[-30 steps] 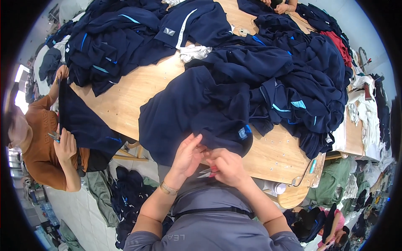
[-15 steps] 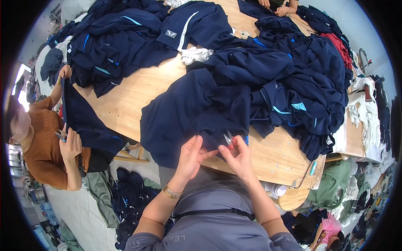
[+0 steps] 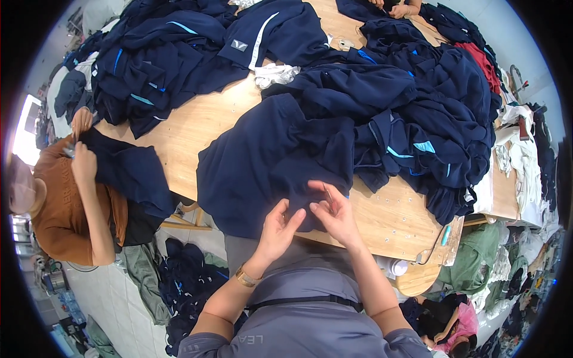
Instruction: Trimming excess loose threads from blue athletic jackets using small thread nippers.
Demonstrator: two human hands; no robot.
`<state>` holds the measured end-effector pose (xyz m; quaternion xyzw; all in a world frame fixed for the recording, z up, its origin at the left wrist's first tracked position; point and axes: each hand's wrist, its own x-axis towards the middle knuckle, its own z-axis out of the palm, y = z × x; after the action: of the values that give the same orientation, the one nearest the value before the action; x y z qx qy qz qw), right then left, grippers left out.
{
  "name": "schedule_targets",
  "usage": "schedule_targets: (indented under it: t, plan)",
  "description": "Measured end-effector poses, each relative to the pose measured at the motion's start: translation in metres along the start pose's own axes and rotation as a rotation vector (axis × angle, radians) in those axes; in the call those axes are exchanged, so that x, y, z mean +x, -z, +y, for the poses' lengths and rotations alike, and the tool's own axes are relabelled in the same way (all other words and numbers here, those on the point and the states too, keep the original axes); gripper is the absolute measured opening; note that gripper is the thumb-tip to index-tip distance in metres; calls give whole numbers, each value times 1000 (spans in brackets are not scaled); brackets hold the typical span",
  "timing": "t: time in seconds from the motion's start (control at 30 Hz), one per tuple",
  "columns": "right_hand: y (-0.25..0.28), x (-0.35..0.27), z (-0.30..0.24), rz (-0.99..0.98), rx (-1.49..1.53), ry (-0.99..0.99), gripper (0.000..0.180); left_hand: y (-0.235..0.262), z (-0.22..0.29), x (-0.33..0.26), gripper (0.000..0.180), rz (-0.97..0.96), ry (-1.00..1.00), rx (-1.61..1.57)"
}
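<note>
A dark navy garment (image 3: 262, 161) lies spread before me at the table's near edge, part of it hanging over. My left hand (image 3: 279, 231) is over its near part, thumb apart from the curved forefinger; its other fingers are partly hidden. Close by on the right, my right hand (image 3: 336, 219) has bent fingers. The red-handled thread snips seen in it a moment earlier are now almost wholly hidden by the fingers. Thumbs point toward each other, with a small gap between the hands.
Heaps of navy garments (image 3: 161, 59) cover the far left and the right (image 3: 441, 107) of the wooden table (image 3: 388, 221). A co-worker in brown (image 3: 71, 203) handles a navy piece at left. Another person's hands (image 3: 403, 9) are at the far side. A turquoise-handled tool (image 3: 446, 235) lies near the right corner.
My right hand has turned, hiding the red-handled snips, and its forefinger reaches farther up. My left hand has shifted slightly right, its fingers more bent. The co-worker at left has raised the lower hand.
</note>
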<state>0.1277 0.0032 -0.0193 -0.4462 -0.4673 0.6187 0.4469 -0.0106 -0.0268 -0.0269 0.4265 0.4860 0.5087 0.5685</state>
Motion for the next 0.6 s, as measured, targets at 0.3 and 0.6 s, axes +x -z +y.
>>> schedule_targets:
  t: [0.3, 0.6]
  plan:
    - [10, 35, 0, -40, -229, -100, 20, 20, 18, -5, 38, -298, 486, -266]
    - [1, 31, -42, 108, 37, 242, 29, 8, 20, -1, 22, -299, 218, -765]
